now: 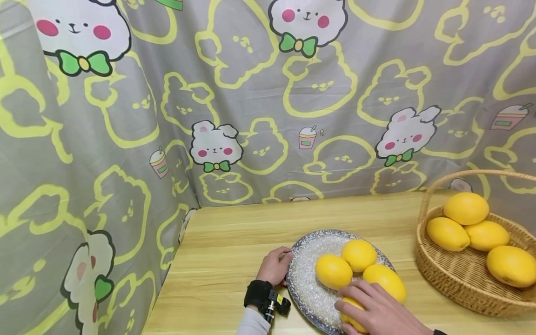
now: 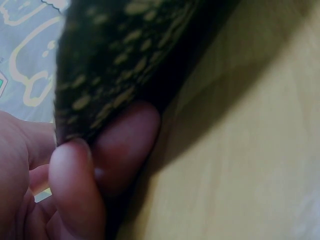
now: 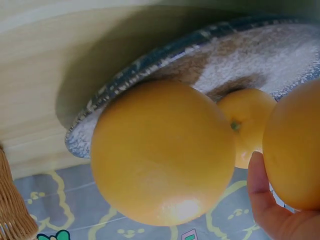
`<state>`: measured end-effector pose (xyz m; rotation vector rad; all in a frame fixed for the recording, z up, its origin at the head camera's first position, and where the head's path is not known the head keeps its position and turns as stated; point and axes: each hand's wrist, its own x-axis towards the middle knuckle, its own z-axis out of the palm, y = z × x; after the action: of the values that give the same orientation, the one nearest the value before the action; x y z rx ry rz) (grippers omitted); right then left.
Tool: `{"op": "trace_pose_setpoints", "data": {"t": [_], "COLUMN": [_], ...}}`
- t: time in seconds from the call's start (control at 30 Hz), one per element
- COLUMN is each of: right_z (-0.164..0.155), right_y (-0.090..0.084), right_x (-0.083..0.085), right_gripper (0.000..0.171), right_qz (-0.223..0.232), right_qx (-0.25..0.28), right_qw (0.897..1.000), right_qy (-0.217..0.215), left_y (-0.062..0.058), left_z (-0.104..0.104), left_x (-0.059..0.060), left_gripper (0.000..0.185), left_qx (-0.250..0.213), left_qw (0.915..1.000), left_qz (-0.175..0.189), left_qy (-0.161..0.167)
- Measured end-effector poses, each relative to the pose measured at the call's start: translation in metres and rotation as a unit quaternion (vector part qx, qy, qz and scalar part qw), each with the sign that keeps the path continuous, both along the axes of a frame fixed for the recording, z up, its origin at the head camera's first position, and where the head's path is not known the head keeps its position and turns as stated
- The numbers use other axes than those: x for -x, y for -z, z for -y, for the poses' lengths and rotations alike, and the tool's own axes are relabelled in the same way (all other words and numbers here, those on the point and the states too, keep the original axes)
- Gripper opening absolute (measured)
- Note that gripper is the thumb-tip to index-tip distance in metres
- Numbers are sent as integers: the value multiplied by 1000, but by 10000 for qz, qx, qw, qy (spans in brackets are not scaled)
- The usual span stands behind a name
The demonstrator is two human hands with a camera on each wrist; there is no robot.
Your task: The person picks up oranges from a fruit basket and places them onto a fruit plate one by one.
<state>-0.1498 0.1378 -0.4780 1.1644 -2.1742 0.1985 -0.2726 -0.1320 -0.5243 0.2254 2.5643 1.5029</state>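
Yellow fruit (image 1: 351,315) in the right hand (image 1: 374,304), at the near side of a speckled plate (image 1: 302,279)

The right hand's fingers curl round it; three other fruits (image 1: 333,271) lie just beyond on the plate; the left hand (image 1: 274,266) pinches the plate's left rim; right of it on the worktop (image 1: 222,274), a wicker basket (image 1: 456,288) holds four similar fruits (image 1: 466,208); a patterned curtain (image 1: 259,102) hangs behind.

Lettering, numerals, brands and signs: from where I stand, none legible on anything in view
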Motion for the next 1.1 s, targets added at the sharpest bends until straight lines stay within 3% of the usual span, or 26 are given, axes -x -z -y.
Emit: {"op": "trace_pose_setpoints", "data": {"t": [0.17, 0.4, 1.1], "right_z": [-2, -3, -2], "right_y": [4, 11, 27], "right_x": [0, 4, 7], "right_gripper": [24, 20, 20], "right_qz": [65, -25, -271], "right_qx": [-117, 95, -124], "right_qw": [9998, 10000, 9995], "right_qy": [169, -17, 62], "left_y": [0, -1, -2], "left_z": [0, 0, 0], "left_x": [0, 0, -2], "left_gripper": [33, 33, 33], "left_qx": [43, 15, 10], "left_qw": [10000, 10000, 10000], "left_qz": [52, -18, 22], "left_qy": [-16, 8, -29]}}
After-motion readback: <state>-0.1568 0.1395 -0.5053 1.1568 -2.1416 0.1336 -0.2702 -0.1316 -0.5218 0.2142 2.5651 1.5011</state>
